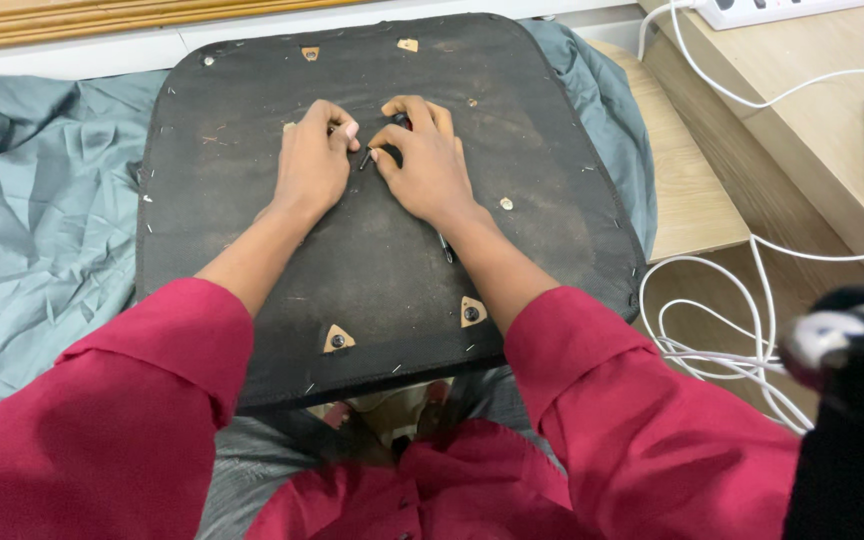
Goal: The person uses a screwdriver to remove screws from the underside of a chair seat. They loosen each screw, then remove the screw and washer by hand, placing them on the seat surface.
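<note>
Your two hands meet over a small dark screw-like piece [365,157] near the middle of the upturned seat panel [252,230], slightly toward twelve o'clock. Your left hand [312,160] curls beside it, fingertips pinched at its upper end; your right hand [427,160] bends over it from three o'clock, finger and thumb closed on it, with a dark tool partly hidden beneath the fingers. The panel is covered in black, dusty fabric stapled round its edge, with bolts [471,313] showing through tan triangular cut-outs at six o'clock. It rests on crumpled grey-green cloth [42,230] spreading toward nine o'clock. At three o'clock pale wooden steps [692,200] rise, white cables [712,340] looped across them; a white power strip [762,10] lies at one o'clock. Your red sleeves [132,420] fill the foreground.
</note>
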